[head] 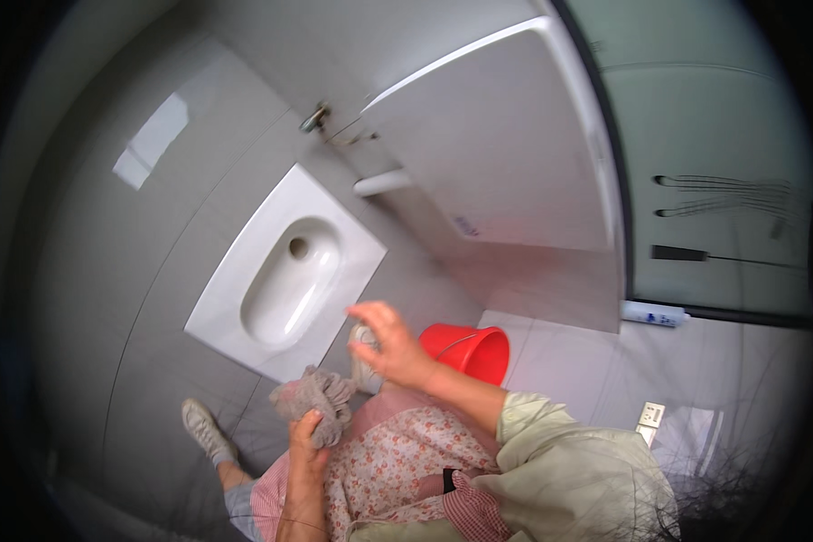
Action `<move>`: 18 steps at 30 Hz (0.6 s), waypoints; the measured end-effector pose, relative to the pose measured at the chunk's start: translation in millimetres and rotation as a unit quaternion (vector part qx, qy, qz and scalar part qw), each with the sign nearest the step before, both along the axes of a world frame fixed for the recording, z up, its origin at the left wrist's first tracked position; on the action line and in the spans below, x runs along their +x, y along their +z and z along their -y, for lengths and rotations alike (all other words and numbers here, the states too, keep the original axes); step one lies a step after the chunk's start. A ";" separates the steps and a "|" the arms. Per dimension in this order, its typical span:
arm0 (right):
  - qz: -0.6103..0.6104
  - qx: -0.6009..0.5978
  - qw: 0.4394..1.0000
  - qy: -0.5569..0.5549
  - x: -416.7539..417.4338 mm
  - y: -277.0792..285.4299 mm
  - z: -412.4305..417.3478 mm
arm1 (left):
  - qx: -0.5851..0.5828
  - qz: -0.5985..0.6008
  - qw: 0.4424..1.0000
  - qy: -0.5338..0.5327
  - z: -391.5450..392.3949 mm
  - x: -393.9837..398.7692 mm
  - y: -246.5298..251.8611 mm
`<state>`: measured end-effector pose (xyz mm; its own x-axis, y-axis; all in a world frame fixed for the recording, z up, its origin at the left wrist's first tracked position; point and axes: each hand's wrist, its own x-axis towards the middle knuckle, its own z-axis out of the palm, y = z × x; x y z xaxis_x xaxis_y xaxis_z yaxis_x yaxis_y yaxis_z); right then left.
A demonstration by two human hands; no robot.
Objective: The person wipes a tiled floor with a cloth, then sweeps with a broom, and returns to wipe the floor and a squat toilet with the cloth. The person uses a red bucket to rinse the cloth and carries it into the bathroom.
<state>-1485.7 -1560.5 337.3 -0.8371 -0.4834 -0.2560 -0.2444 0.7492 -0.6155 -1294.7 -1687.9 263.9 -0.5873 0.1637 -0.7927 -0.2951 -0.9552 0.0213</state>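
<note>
A wadded grey-brown cloth is gripped in my left hand, just off the near corner of a white ceramic squat toilet. My right hand is in the air with its fingers apart and nothing in them. It is slightly blurred and partly covers one of my white shoes from this viewpoint. Beyond my right wrist appears a red plastic bucket with a wire handle, its lower part hidden by my forearm. The toilet's bowl has a dark drain hole at its far end.
A metal valve and a white pipe project beyond the toilet. To their right is a large pale panel with a rounded white edge. A white bottle lies by a dark-framed glass pane. A wall socket is at right.
</note>
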 end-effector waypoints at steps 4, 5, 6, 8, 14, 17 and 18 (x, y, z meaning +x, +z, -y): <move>-0.248 0.009 0.963 -0.104 -117.5 138.8 -33.6 | 0.048 -0.009 0.998 0.035 -0.8 -16.9 -1.1; -0.307 0.031 0.943 -0.125 -137.4 164.3 -49.9 | 0.044 0.000 0.999 0.028 -4.1 -20.6 -4.3; -0.354 0.054 0.924 -0.137 -153.9 188.6 -65.8 | 0.041 -0.012 0.999 0.017 -5.0 -21.8 -7.6; -0.406 0.128 0.895 -0.135 -185.4 217.2 -88.6 | 0.007 -0.058 0.998 0.008 -0.9 -30.1 3.3; -0.344 0.245 0.902 -0.086 -233.2 207.9 -127.1 | 0.013 -0.053 0.998 0.002 14.2 -30.4 13.9; -0.367 0.297 0.880 -0.051 -244.4 217.8 -130.2 | 0.028 -0.018 0.999 0.006 13.4 -20.8 12.4; -0.349 0.336 0.873 -0.063 -244.3 230.3 -125.0 | 0.039 -0.011 0.999 0.006 10.9 -17.9 12.6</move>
